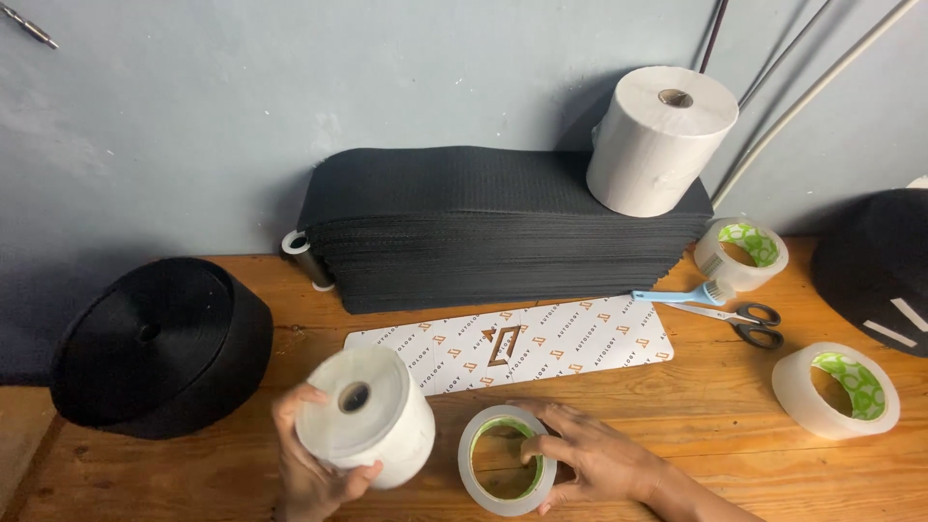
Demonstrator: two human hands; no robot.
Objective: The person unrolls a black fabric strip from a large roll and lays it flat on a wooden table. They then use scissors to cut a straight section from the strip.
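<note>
My left hand grips a thick white roll with a dark core, tilted so its end faces me, just above the wooden table. My right hand holds a clear tape roll flat on the table, thumb inside its ring and fingers around the outer edge. The two rolls sit side by side near the front edge. A flat white card with an orange printed pattern lies just behind both hands.
A tall stack of black sheets stands against the wall with a big white roll on top. A black webbing roll is at the left. Two more clear tape rolls, scissors and a blue brush lie right.
</note>
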